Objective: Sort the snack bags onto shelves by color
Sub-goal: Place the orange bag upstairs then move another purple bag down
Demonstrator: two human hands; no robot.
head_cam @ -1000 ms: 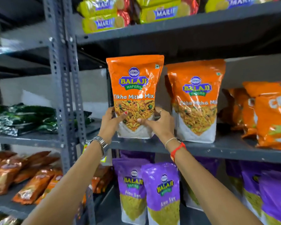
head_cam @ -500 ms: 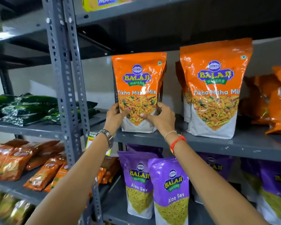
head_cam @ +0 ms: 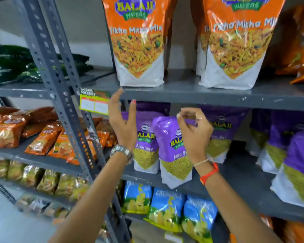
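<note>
An orange Tikha Mitha Mix bag (head_cam: 139,46) stands upright on the grey shelf (head_cam: 182,92), free of both hands. A second orange bag (head_cam: 235,50) stands to its right. My left hand (head_cam: 123,120) hovers just below the shelf edge, fingers spread and empty. Lower and to the right, my right hand (head_cam: 194,130) is loosely curled with nothing in it, in front of purple Aloo Sev bags (head_cam: 172,149) on the shelf beneath.
A grey perforated upright (head_cam: 60,88) divides two racks, with a price label (head_cam: 94,103) beside it. Left rack holds dark green bags (head_cam: 9,65), orange-red bags (head_cam: 42,137) and yellowish bags (head_cam: 42,181). Blue bags (head_cam: 167,209) sit at the bottom, more orange bags (head_cam: 300,50) at right.
Both hands have let go of the orange bag, which now stands on the shelf, and dropped below the shelf edge. The view has tilted down and moved closer.
</note>
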